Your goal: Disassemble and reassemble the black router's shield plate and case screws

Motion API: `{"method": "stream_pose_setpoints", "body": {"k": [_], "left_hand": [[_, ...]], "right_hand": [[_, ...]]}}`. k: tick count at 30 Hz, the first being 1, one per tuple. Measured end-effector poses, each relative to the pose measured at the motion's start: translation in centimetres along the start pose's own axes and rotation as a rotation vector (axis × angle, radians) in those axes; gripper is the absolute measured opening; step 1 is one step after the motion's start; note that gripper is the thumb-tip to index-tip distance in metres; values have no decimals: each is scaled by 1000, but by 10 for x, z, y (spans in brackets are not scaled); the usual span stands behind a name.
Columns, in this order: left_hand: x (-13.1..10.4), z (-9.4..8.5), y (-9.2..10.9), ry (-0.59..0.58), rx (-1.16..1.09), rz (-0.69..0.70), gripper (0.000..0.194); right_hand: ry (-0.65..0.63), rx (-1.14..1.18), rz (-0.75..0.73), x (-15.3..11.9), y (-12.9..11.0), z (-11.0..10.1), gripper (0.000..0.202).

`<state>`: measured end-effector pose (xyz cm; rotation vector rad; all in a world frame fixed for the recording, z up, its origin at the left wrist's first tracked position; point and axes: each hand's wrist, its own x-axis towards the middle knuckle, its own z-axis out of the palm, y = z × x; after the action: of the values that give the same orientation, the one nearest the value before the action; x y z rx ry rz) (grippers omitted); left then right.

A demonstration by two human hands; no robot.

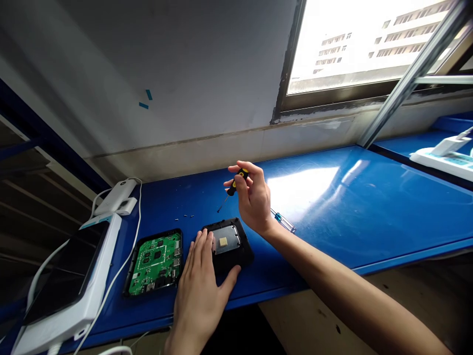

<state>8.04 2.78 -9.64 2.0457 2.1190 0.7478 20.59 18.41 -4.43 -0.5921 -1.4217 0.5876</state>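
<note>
My right hand (254,199) is raised above the table, its fingers closed round the black-and-yellow handle of a screwdriver (232,186). The thin shaft points down and left, with a small dark bit at its tip, apart from everything below. Under it lies a black plastic case half (246,246) with a metal plate (231,240) and a small beige pad (223,241). My left hand (201,276) lies on that case half's left side, fingers stretched out and thumb along the near edge. Beside it sits another black case half holding a green circuit board (155,264).
Several tiny screws (185,217) lie behind the cases on the blue table (332,212). A clear-and-blue screwdriver (284,220) rests right of my wrist. At left stand a white device with a dark screen (70,271), a white adapter (116,197) and a cable (127,261).
</note>
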Motion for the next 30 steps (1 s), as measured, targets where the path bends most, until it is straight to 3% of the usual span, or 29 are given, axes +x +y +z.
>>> {"method": "stream_pose_setpoints", "body": {"k": [8, 15, 20, 24, 30], "left_hand": [[1, -2, 0, -41, 12, -34, 75], [0, -3, 0, -27, 2, -28, 75], [1, -5, 3, -58, 1, -58, 76], [0, -6, 3, -67, -1, -62, 78], [0, -4, 1, -45, 3, -31, 74]], "right_hand": [[-3, -113, 246, 6, 16, -1, 28], [29, -163, 213, 8, 18, -3, 29], [6, -19, 170, 7, 14, -3, 30], [37, 96, 248, 10, 15, -3, 36], [31, 93, 319, 13, 20, -4, 38]]}}
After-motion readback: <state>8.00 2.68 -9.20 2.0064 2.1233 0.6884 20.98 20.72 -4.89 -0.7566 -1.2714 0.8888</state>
